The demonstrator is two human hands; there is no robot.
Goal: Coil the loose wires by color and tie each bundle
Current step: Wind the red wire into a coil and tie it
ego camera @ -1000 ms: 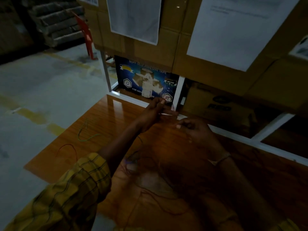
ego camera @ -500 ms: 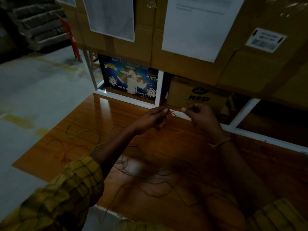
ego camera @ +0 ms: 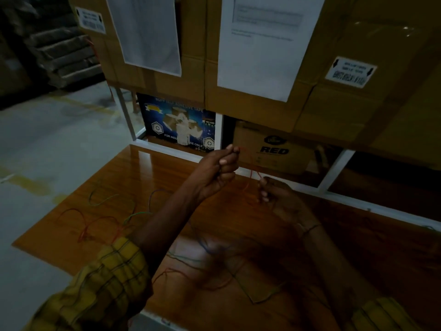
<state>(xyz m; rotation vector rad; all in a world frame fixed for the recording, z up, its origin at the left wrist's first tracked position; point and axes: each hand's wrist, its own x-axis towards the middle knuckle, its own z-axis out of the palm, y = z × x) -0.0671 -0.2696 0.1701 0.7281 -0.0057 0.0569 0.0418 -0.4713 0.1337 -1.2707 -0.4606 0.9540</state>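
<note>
A thin red wire point(ego camera: 249, 174) runs between my two hands above the far part of the wooden board point(ego camera: 148, 173). My left hand point(ego camera: 214, 170) is raised and pinches the wire's upper end at its fingertips. My right hand point(ego camera: 276, 197) sits lower and to the right, fingers closed on the same wire. Loose wires lie on the board: a green one point(ego camera: 100, 199), red ones point(ego camera: 95, 223) at the left, and a tangle of red, green and blue wires point(ego camera: 210, 263) below my arms.
Cardboard boxes point(ego camera: 262, 96) with paper sheets stand on a white metal rack point(ego camera: 176, 151) right behind the board. Under it are a blue tape box point(ego camera: 176, 125) and a box marked RED point(ego camera: 272, 149). Grey concrete floor point(ego camera: 47, 151) lies to the left.
My left hand has risen and my right hand has dropped lower and to the right, stretching the red wire between them. The head view has shifted left and up.
</note>
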